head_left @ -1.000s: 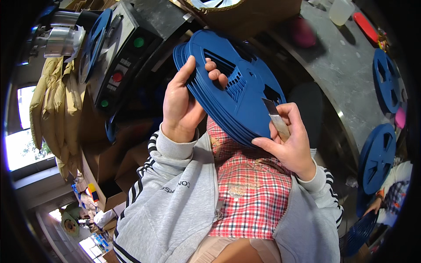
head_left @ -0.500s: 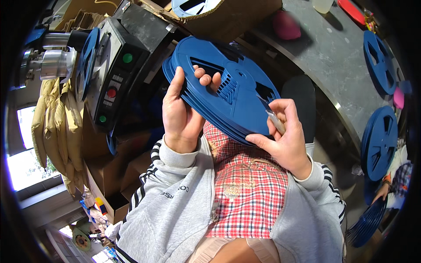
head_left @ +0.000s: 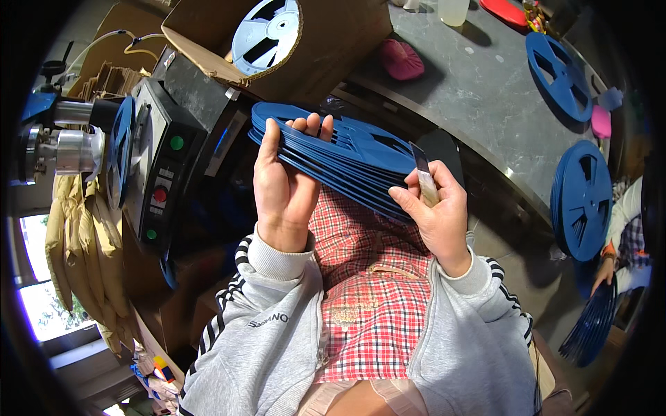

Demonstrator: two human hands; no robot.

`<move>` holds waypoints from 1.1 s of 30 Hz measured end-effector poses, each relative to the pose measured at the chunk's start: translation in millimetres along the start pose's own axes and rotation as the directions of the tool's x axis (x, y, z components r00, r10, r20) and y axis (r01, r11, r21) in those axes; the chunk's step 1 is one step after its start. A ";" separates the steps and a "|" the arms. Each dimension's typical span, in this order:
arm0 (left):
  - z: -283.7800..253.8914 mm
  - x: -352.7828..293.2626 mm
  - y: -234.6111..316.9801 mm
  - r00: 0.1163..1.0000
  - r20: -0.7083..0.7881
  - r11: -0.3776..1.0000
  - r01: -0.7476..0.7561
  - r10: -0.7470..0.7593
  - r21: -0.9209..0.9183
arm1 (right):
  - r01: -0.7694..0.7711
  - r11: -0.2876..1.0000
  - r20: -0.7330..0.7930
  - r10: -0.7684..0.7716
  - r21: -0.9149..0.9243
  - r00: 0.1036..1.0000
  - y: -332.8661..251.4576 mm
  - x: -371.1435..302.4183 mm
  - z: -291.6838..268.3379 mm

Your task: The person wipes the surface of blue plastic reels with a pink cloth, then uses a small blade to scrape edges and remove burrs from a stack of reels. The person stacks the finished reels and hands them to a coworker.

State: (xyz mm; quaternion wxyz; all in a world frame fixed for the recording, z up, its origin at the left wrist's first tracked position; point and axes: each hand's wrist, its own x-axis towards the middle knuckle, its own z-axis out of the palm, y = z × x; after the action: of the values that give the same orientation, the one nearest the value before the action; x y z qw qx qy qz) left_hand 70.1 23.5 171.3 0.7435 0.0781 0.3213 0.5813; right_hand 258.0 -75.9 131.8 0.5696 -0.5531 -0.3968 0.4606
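Note:
A stack of blue plastic reels (head_left: 368, 151) is held in front of my chest, tilted and seen partly edge-on. My left hand (head_left: 286, 191) grips its left side, thumb on the near rim and fingertips showing through a reel opening. In my right hand (head_left: 445, 222) is a small flat blade (head_left: 420, 161) with a pale wrapped grip, pinched between thumb and fingers. The blade points upward beside the stack's right rim. Whether my right fingertips touch the reels I cannot tell.
At left stands a machine with a button panel (head_left: 161, 191) and a blue reel (head_left: 122, 152) mounted on it. A cardboard box (head_left: 333, 52) holds a pale blue reel. More blue reels (head_left: 581, 197) line the grey table (head_left: 458, 90). Another person's hand (head_left: 605, 272) grips reels at far right.
The stack has tipped so that its layered edges show more. My right hand has turned the blade upright at the rim. My view has shifted, revealing more of the box.

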 end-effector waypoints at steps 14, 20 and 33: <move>-0.4 -5.6 -18.9 0.992 0.129 1.000 0.006 -0.006 0.002 | 0.260 0.964 -0.021 -0.262 -0.062 0.965 8.9 -12.2 -5.6; -8.1 4.1 -27.7 0.934 0.357 0.990 0.069 -0.022 -0.120 | 0.565 0.798 0.091 -0.559 -0.210 0.824 18.0 -34.2 -2.9; -10.7 7.5 -35.1 0.920 0.391 0.985 0.057 0.011 -0.162 | 0.818 0.381 0.289 -0.800 -0.431 0.526 35.1 -37.5 -0.4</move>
State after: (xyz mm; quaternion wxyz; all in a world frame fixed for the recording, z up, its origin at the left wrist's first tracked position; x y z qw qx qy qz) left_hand 93.4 16.7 142.8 0.8032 0.1246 0.1168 0.5708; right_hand 245.6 -113.4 98.9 0.5421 -0.4122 -0.7322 0.0078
